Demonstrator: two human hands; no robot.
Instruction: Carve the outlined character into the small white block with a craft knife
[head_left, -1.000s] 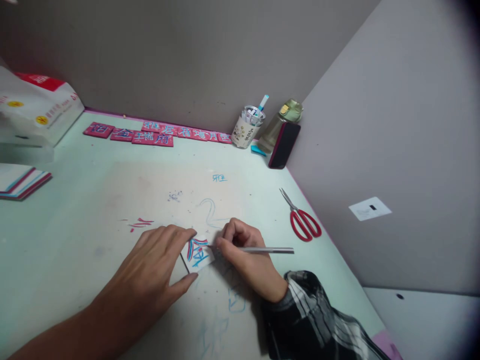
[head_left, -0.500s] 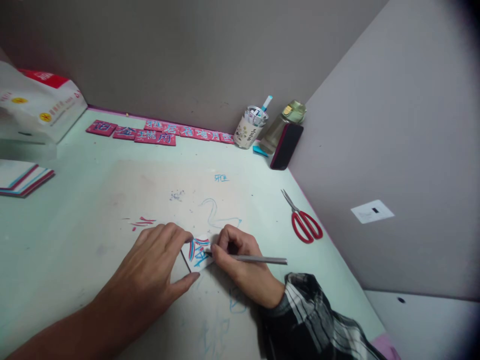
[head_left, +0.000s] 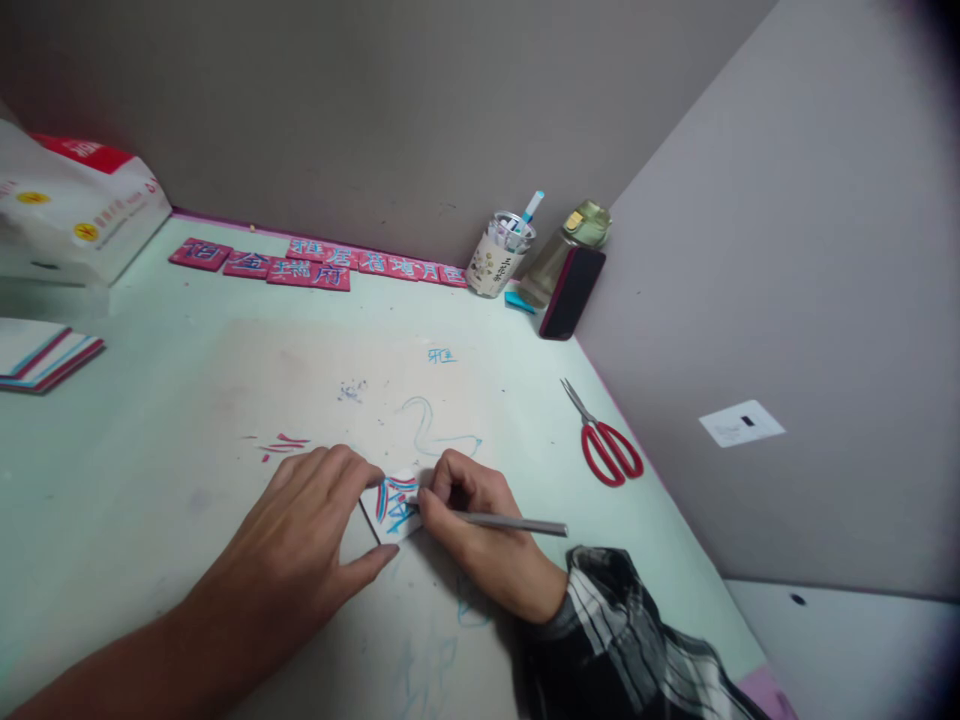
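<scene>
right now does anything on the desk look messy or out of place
Red strokes and blue marks stray across the beige area of the desk, beyond the card being worked on, which looks messy. No spill shows.

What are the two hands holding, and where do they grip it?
Right hand: a slim silver tool, gripped near its tip. Left hand: steadies a small white card by its left-side edges.

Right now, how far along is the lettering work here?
Done, apparently: the lettered pink tiles. In hand: a white card, gripped by the left hand, the right hand holding a slim metal tool to it. Left, probably: its white ground, pink on the tiles.
</scene>
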